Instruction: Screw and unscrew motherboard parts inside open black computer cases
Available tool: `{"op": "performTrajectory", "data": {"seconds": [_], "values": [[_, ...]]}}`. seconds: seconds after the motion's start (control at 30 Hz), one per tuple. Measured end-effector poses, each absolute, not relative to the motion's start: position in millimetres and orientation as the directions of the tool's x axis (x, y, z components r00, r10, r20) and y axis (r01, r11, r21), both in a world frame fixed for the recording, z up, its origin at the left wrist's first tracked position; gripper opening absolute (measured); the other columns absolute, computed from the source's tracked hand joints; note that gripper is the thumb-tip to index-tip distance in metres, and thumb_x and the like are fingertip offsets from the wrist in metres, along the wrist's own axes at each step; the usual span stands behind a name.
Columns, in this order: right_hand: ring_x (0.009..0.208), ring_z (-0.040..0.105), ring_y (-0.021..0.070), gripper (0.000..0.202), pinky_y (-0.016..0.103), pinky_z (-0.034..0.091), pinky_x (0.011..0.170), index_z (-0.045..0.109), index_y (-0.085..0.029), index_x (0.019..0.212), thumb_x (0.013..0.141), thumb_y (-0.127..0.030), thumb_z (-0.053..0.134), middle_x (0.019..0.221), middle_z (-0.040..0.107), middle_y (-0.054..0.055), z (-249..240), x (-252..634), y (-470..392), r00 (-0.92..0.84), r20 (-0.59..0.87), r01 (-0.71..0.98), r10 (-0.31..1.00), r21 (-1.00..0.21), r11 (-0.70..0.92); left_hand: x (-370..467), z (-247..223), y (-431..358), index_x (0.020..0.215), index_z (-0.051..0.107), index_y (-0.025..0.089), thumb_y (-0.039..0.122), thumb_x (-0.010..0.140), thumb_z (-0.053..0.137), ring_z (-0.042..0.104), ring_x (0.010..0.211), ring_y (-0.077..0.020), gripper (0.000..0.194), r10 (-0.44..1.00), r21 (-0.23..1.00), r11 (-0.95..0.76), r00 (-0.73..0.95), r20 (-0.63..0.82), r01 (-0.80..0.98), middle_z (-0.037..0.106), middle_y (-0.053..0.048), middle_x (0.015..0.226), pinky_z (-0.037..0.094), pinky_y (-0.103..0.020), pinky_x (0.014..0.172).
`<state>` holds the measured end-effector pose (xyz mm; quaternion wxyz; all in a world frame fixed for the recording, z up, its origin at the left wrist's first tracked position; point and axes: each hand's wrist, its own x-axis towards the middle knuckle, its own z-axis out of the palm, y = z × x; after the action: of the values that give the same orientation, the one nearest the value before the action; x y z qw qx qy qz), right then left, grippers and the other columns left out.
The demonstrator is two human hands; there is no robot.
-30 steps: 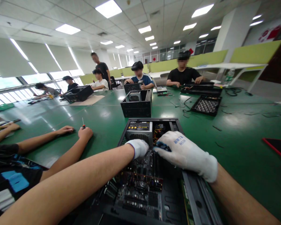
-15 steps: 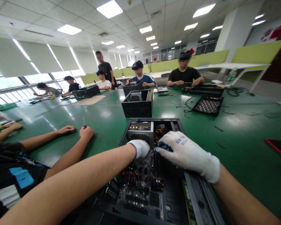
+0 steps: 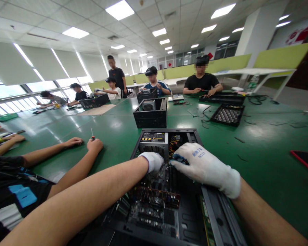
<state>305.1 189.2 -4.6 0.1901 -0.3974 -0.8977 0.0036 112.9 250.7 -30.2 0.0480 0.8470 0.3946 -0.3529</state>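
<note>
As the left hand [image 3: 154,162] and right hand [image 3: 197,164] reach in by the motherboard [image 3: 157,210] of the open computer case [image 3: 220,218] on the worktop [image 3: 267,150], I cannot tell whether either, partly hidden, grips anything.

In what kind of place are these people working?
Probably an office room used as a computer workshop: an open computer case with a power supply lies on a large green table, and yellow-green partitions stand behind.

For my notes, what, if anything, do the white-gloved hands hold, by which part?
Cannot be told: the left hand and right hand hide any hold inside the black rectangular case.
</note>
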Motion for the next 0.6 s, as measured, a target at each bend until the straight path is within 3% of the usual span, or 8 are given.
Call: {"op": "performTrajectory", "data": {"seconds": [0.2,0.4,0.6], "values": [[0.100,0.064,0.0255,0.042,0.039,0.045,0.092,0.072,-0.018,0.108,0.101,-0.054,0.051,0.106,0.072,0.011,-5.5,305.9,189.7,-0.618,0.326,0.712,0.715,-0.151,0.685,112.9,-34.5,252.2,0.121,0.072,0.008,0.029,0.074,0.084,0.070,0.116,-0.0332,0.053,0.641,-0.203,-0.687,0.451,-0.621,0.697,0.073,-0.020,0.125,0.055,-0.038,0.103],[0.100,0.064,0.0256,0.043,0.039,0.045,0.092,0.072,-0.018,0.107,0.101,-0.055,0.050,0.104,0.072,0.011,-5.7,304.7,190.0,-0.620,0.329,0.714,0.712,-0.138,0.686,113.9,-39.3,254.4,0.115,0.075,0.010,0.023,0.077,0.080,0.071,0.115,-0.0312,0.041,0.630,-0.196,-0.698,0.461,-0.625,0.689,0.075,-0.019,0.121,0.055,-0.035,0.102],[0.101,0.065,0.0255,0.044,0.037,0.045,0.093,0.072,-0.018,0.108,0.100,-0.055,0.051,0.105,0.072,0.011,-4.5,305.1,190.0,-0.623,0.316,0.718,0.715,-0.131,0.683,112.9,-43.1,256.5,0.101,0.079,0.014,0.023,0.059,0.091,0.074,0.106,-0.0309,0.044,0.644,-0.150,-0.680,0.487,-0.591,0.718,0.079,-0.015,0.108,0.057,-0.033,0.098]]}}
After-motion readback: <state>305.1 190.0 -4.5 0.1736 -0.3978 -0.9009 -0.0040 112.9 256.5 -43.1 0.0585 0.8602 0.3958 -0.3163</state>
